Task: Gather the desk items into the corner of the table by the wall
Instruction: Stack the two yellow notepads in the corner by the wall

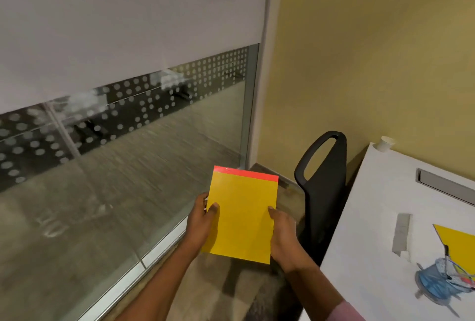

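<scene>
Holding a yellow pad [243, 220] w/ a red top strip, both hands work as one grip: left hand [203, 223] pinching the pad's left edge, thumb on the cover; right hand [284, 234] pinching the right edge, thumb likewise on top. Pad is in the air over the floor, left of the counter [372, 217], not touching it, tilted slightly, red strip away from the person. A black chair [325, 187] stands btwn the pad and the counter's edge. On the counter at right: a second yellow sheet [457, 243], a blue holder [437, 282] w/ pens lying beside it, and a paper cup [384, 143] at the far corner by the yellow wall [372, 63]. Glass partition [115, 153] runs along the left.
</scene>
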Available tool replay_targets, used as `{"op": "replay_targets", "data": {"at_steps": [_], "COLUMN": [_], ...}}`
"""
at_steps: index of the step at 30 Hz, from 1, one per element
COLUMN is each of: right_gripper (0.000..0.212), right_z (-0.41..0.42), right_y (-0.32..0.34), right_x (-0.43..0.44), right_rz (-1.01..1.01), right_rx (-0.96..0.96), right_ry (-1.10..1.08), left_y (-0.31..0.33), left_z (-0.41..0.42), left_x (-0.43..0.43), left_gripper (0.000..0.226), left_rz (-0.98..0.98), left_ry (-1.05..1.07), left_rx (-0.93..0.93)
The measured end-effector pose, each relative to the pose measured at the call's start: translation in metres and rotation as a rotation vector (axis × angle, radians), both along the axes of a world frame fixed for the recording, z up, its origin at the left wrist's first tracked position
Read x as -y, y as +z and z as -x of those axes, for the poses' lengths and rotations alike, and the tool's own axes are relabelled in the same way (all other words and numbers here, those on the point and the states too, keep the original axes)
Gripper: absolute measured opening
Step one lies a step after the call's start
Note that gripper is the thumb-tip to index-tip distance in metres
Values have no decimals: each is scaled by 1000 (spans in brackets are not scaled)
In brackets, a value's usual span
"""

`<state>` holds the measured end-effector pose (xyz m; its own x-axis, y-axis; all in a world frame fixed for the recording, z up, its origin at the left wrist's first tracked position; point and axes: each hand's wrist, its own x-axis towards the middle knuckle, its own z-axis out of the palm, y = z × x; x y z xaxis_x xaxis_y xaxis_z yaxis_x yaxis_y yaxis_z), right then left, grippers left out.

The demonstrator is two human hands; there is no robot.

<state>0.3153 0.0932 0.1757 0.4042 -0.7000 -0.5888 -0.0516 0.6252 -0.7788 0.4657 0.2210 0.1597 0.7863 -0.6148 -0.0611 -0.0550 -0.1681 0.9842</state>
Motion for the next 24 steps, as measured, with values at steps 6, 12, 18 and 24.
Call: {"op": "replay_targets", "data": {"at_steps": [6,12,18,24], "right_gripper": [21,31,16,22], "right_z": [-60,-131,-179,-200], "right_y": [15,15,22,37], "right_x": [37,123,211,289], "right_rz": [85,223,219,272], "right_rx": [40,-72,-7,-8], "right_ry": [-55,-92,-150,-268], "left_y": [0,10,30,40], "left_z": [-69,-147,-202,-233], "left_x": [54,150,256,361], "left_gripper": [39,44,42,39], "left_rz": [-3,-28,-38,-29], "left_ry": [-41,-103,-188,-281], "left_rx": [26,89,117,115]}}
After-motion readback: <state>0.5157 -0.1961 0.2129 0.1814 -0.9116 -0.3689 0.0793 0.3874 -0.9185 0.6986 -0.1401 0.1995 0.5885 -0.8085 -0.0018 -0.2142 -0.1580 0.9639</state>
